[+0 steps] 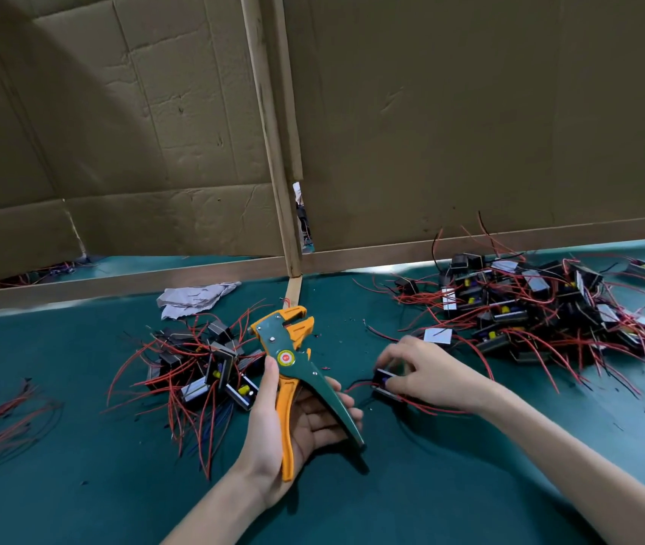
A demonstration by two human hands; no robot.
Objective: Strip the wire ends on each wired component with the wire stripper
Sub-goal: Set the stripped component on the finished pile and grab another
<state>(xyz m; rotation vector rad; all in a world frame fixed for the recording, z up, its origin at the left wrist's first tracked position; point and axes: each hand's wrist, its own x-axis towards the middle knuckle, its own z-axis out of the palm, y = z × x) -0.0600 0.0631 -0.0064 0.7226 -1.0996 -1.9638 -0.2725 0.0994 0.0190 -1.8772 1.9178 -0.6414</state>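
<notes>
Head view. The left hand (pixel 293 422), palm up, holds the green-and-orange metal wire stripper (pixel 287 357) above the middle of the teal table (pixel 431 485), jaws toward the far edge. The right hand (pixel 427 371) pinches 1 small black wired component (pixel 382 381) on the table. 2 heaps of red-wired components lie left (pixel 203 367) and right (pixel 541 308).

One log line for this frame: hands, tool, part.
left hand: holds stripper, no wire in jaws | right hand: grips component on mat | wire end: not yet stripped
</notes>
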